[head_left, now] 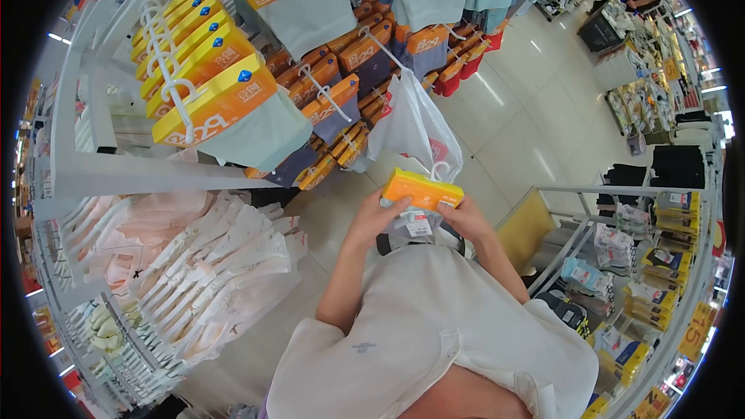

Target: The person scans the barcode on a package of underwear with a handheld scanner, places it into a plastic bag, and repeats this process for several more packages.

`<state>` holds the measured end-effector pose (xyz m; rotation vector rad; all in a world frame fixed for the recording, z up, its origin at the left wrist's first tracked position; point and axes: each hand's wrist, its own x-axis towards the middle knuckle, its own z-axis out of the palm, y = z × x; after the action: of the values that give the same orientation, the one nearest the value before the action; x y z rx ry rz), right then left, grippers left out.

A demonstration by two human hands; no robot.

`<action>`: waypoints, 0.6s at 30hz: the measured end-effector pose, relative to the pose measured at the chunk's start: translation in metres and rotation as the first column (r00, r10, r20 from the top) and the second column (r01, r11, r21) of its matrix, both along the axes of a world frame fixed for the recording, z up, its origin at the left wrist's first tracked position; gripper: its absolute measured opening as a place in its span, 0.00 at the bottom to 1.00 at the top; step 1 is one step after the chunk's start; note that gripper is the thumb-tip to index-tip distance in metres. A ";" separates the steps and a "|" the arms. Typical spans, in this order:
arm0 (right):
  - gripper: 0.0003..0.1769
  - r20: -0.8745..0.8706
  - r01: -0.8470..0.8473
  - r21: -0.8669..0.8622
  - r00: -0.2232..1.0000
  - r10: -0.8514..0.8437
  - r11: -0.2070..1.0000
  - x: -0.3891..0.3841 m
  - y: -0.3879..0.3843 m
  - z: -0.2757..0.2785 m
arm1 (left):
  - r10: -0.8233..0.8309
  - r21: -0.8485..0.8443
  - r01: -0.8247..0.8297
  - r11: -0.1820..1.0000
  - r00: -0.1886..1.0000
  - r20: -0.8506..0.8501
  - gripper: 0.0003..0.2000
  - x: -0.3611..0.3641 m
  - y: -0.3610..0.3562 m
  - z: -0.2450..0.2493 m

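Just right of centre, an orange package (421, 188) is gripped by left hand (378, 217) and right hand (469, 221), fingers closed on its ends; forearms (347, 283) are angled inward. Elbows are bent.

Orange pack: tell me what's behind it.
Beyond the top edge of the orange pack, a white bag shows, with a reddish patch. Whatever lies directly behind the pack is covered.

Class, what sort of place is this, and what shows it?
Probably a shop's clothing section: orange packs printed with 29 hang in rows, pale garments hang close together, and an orange sign reads 15.
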<state>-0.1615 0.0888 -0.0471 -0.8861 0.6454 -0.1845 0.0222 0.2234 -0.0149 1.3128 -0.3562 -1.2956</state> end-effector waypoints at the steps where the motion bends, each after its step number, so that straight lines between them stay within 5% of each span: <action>1: 0.23 -0.016 0.015 -0.003 1.000 -0.015 1.000 -0.001 0.000 -0.001 | -0.022 0.001 0.022 1.000 1.000 0.009 0.23 0.002 -0.003 -0.001; 10: 0.23 -0.045 0.064 -0.065 0.997 -0.067 0.996 -0.004 -0.009 0.000 | -0.021 0.025 0.020 0.999 0.997 0.072 0.26 -0.004 -0.018 -0.003; 18: 0.22 -0.026 0.144 -0.144 0.988 -0.149 0.979 -0.004 -0.036 -0.002 | 0.048 0.026 -0.048 0.998 0.999 0.000 0.18 -0.007 -0.027 -0.012</action>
<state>-0.1657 0.0528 -0.0491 -0.9803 0.7393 -0.3505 0.0153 0.1965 -0.0269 1.3356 -0.3063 -1.2639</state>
